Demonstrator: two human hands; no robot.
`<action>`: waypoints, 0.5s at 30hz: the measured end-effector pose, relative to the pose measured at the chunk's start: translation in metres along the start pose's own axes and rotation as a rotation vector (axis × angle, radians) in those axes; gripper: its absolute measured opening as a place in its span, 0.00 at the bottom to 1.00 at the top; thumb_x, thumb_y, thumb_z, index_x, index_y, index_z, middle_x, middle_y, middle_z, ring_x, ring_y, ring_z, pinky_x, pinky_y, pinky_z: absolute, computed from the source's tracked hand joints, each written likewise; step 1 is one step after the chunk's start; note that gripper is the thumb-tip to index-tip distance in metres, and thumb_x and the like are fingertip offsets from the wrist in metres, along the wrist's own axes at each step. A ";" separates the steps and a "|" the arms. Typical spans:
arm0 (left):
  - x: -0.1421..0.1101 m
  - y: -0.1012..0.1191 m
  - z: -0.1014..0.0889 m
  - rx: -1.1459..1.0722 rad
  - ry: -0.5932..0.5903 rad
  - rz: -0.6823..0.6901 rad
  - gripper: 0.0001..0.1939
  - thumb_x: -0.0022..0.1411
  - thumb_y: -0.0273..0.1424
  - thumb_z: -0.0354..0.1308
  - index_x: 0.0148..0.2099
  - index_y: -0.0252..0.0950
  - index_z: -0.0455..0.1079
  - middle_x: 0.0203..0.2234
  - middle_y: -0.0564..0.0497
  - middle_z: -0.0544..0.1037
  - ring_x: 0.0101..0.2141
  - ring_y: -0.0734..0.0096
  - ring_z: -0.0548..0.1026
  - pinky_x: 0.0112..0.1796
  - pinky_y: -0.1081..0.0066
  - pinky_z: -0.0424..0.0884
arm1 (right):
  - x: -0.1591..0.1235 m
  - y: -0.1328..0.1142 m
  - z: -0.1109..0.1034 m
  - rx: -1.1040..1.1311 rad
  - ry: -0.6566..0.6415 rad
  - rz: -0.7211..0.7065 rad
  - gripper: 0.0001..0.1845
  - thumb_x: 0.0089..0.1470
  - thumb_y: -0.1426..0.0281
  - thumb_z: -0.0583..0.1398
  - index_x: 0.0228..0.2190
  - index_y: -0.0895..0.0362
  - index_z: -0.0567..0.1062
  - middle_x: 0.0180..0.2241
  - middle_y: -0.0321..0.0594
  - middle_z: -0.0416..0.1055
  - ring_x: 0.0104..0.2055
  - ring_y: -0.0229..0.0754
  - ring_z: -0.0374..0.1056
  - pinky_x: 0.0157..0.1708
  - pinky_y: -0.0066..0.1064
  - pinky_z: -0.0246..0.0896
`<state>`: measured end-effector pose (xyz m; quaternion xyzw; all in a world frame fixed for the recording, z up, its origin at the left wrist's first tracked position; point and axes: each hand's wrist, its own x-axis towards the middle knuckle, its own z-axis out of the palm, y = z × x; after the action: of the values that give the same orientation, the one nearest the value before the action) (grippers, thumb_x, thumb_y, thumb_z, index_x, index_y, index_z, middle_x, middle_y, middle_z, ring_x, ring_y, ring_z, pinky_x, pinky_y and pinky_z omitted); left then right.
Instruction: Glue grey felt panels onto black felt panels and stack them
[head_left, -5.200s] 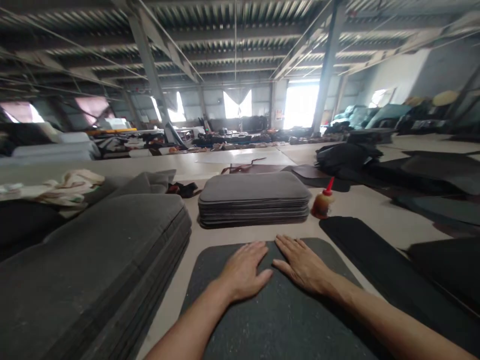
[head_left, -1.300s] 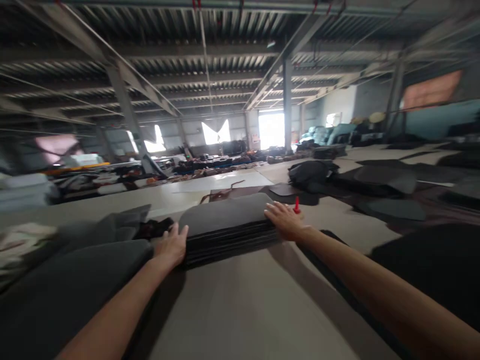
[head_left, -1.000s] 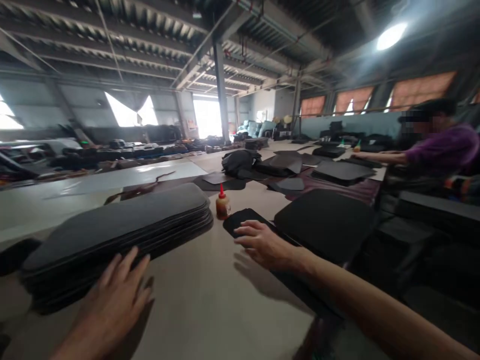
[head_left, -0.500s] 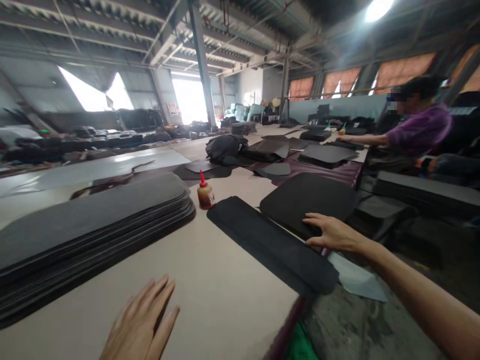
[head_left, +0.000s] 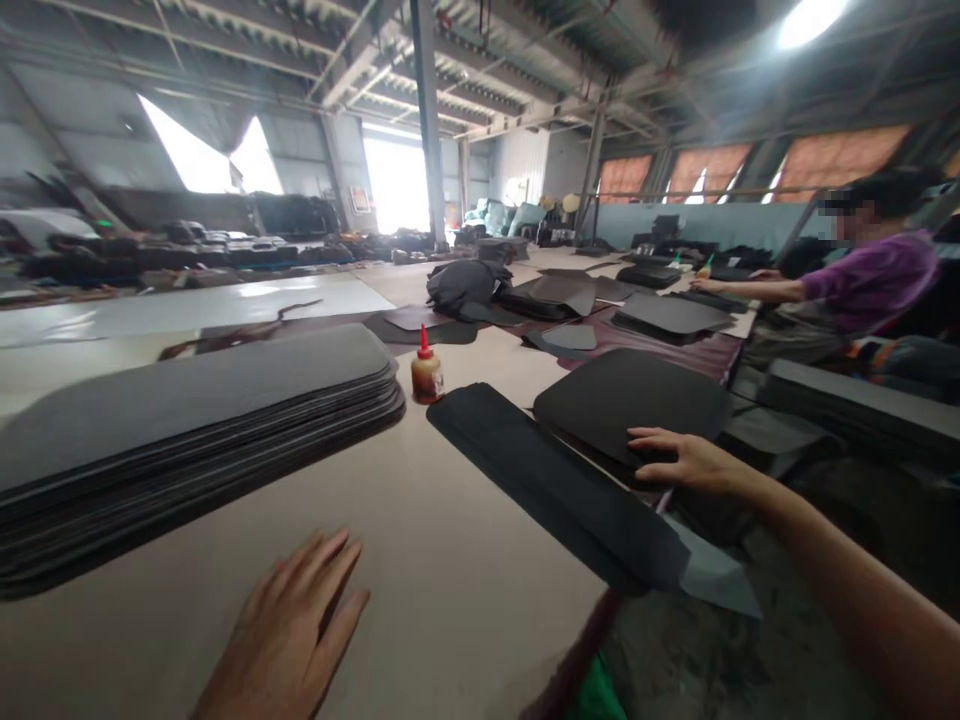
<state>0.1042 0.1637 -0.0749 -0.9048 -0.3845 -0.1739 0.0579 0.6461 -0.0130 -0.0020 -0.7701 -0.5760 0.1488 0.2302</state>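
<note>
My left hand [head_left: 289,630] lies flat on the bare beige table top [head_left: 420,560], fingers stretched out, holding nothing. My right hand [head_left: 679,458] reaches right and rests on the near edge of a dark rounded pad [head_left: 630,400], fingers extended over it. Between the hands lies a long black strip [head_left: 540,480] running diagonally to the table's corner. A thick stack of grey pads [head_left: 187,420] sits to the left, beyond my left hand. A small glue bottle with a red nozzle [head_left: 427,370] stands just behind the stack's right end.
A person in a purple top [head_left: 862,280] works at the far right over more dark pads [head_left: 667,315]. A black bundle [head_left: 465,285] and loose dark pieces lie farther back. The table's edge falls away at bottom right, with a grey sheet [head_left: 712,580] overhanging it.
Both hands left the pad they pressed and then the grey stack. The view swung right; my right hand moved across the black strip onto the dark rounded pad, my left dropped flat onto the table.
</note>
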 end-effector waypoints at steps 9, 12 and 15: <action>0.000 0.002 0.000 -0.026 -0.002 -0.042 0.27 0.69 0.47 0.42 0.62 0.44 0.69 0.62 0.50 0.69 0.63 0.53 0.65 0.62 0.47 0.62 | 0.002 0.000 0.016 0.031 0.137 -0.073 0.25 0.47 0.60 0.60 0.45 0.55 0.82 0.56 0.42 0.71 0.61 0.53 0.64 0.66 0.43 0.53; 0.003 0.004 -0.002 -0.028 -0.021 -0.050 0.28 0.69 0.47 0.42 0.62 0.43 0.70 0.62 0.49 0.69 0.63 0.54 0.64 0.62 0.48 0.61 | 0.004 0.006 0.024 0.076 0.277 0.002 0.26 0.54 0.56 0.55 0.47 0.56 0.81 0.48 0.43 0.77 0.53 0.53 0.72 0.59 0.45 0.64; 0.005 0.005 -0.005 -0.049 -0.033 -0.068 0.27 0.69 0.46 0.43 0.61 0.42 0.70 0.62 0.48 0.69 0.64 0.53 0.64 0.63 0.47 0.61 | 0.003 -0.004 0.023 0.108 0.448 0.074 0.30 0.59 0.53 0.51 0.51 0.58 0.78 0.43 0.45 0.79 0.46 0.56 0.75 0.50 0.47 0.71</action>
<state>0.1093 0.1627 -0.0685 -0.8950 -0.4115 -0.1703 0.0235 0.6328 -0.0056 -0.0192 -0.7909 -0.4733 0.0133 0.3877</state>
